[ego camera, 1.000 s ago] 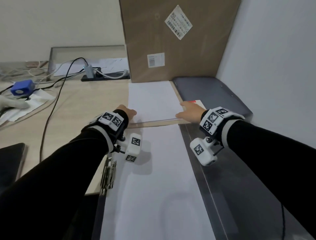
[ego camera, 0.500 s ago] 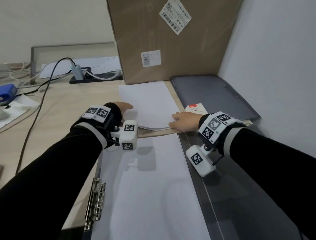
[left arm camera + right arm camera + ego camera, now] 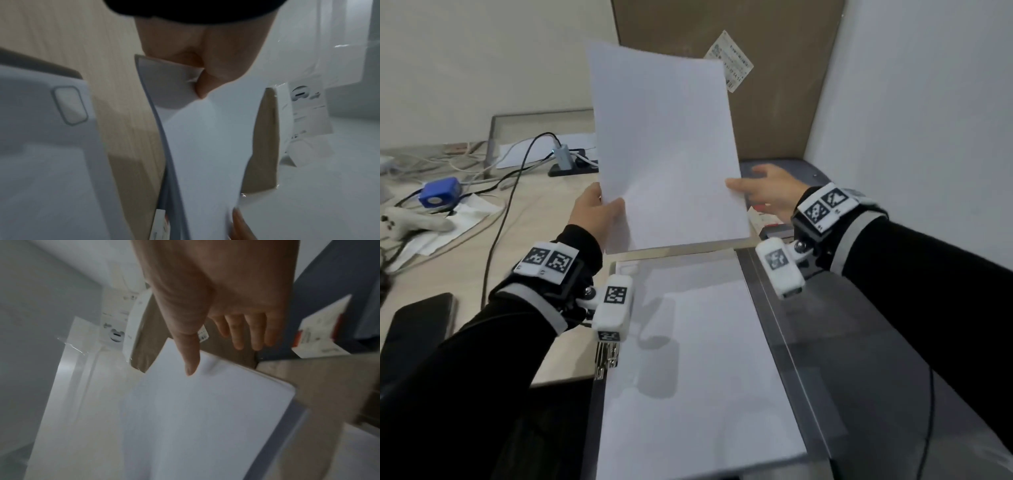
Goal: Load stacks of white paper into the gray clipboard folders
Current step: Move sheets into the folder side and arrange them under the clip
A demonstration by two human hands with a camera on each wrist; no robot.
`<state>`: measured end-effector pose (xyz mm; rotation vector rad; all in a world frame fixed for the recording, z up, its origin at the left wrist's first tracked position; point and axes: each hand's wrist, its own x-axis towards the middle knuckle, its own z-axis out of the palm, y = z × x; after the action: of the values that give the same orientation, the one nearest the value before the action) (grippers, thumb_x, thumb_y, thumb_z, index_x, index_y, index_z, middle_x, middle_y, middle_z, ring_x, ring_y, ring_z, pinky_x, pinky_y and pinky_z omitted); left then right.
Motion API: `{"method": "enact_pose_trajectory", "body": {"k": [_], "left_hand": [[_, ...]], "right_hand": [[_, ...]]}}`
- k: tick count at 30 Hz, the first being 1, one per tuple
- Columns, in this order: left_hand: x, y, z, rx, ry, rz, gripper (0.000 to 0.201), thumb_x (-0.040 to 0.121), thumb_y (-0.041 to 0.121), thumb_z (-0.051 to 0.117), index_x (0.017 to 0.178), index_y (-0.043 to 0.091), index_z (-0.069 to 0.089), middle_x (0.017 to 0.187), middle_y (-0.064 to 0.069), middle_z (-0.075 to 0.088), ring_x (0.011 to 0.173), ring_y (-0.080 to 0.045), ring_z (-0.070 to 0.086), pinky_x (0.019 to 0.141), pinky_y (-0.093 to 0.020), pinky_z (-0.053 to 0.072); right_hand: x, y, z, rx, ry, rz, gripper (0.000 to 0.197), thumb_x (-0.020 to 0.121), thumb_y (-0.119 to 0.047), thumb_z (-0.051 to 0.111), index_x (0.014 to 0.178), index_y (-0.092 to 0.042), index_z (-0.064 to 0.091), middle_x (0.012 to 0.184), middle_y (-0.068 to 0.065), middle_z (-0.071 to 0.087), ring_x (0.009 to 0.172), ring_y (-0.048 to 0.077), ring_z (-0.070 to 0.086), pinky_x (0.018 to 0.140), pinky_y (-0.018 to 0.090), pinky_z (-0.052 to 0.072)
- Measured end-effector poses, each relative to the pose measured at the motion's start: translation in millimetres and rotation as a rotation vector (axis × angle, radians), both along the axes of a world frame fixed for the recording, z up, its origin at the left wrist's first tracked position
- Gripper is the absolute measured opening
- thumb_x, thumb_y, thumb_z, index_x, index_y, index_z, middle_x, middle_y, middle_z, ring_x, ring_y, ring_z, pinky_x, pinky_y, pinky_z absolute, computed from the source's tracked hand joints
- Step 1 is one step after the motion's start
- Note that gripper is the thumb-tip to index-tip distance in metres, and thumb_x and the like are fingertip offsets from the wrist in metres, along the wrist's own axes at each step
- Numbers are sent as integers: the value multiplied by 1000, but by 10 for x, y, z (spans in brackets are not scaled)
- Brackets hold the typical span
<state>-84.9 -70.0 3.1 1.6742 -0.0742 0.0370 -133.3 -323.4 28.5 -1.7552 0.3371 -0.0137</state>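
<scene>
Partly hidden: left hand (image 3: 594, 212) fingers behind paper stack (image 3: 664, 147).

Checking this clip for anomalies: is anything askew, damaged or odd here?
Only small things. The lifted paper stack is tilted and bows slightly; the left hand pinches its lower corner, the right hand steadies its edge. No visible damage or spillage.

No legible text: shipping label (image 3: 729, 60) on cardboard box (image 3: 774, 68), print too blurred.

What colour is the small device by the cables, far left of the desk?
Blue device with a pale round centre; the head view shows it best.
</scene>
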Motion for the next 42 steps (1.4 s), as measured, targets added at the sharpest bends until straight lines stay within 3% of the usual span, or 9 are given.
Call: {"method": "enact_pose_trajectory", "body": {"k": [3,5,11,18,22,25,32,35,42], "left_hand": [[-235,104,127,-89,-55,-124,32,92,-3,45,119,11,53,104,-6,64,89,-22,62,84,-35,52],[-376,134,170,-108,-84,-178,29,88,0,50,111,15,57,103,-4,65,91,-22,62,86,-35,52],[-710,105,-7,-244,27,-190,36,83,-2,60,119,0,58,108,-14,66,88,-25,65,80,-34,54],[-873,-48,-336,-225,160,-60,20,83,8,66,102,10,61,95,-8,68,81,-26,64,80,-37,54],[-918,-84,-262,-224,140,-116,9,85,6,64,87,14,63,90,-6,68,77,-23,64,80,-37,54],[-987,-232,-192,-154,104,-207,12,90,12,58,101,9,63,98,-8,67,85,-24,64,81,-34,53],[-1209,-940,-242,468,76,-468,39,95,13,47,133,7,52,136,-9,54,113,-18,52,90,-25,43],[-1328,-1301,-366,917,-36,-670,47,94,16,47,140,10,45,150,-8,39,139,-22,36,114,-28,27],[-1492,-1632,-606,1443,-63,-868,69,96,37,42,153,19,8,161,-10,1,148,-36,5,120,-41,12]], "right_hand": [[-189,102,287,190,-115,133,32,92,-11,58,121,3,56,100,9,67,73,16,70,63,27,57],[-297,138,379,241,-143,145,29,92,-3,55,121,-2,57,97,8,68,67,14,72,56,26,57],[-689,283,-25,264,-207,74,18,86,6,58,98,-6,65,90,6,72,74,17,70,74,34,59],[-938,485,-587,290,-182,-71,36,91,-10,59,125,1,56,122,17,64,105,31,63,99,47,48],[-972,451,-538,146,-235,-188,28,92,-20,58,118,-9,61,118,7,66,112,30,62,101,47,47],[-1116,270,-419,12,-270,-342,28,92,-20,56,116,-7,63,105,3,66,105,26,64,97,41,50],[-1776,-769,-449,-213,-154,-629,31,88,-20,57,112,-4,66,113,10,68,100,26,64,96,39,51],[-2103,-1062,-521,-253,-30,-679,36,88,-23,58,114,2,63,115,14,66,104,31,62,98,43,49],[-2440,-1296,-755,-194,106,-693,48,88,-24,61,123,8,54,121,18,62,113,36,59,101,48,46]]}}
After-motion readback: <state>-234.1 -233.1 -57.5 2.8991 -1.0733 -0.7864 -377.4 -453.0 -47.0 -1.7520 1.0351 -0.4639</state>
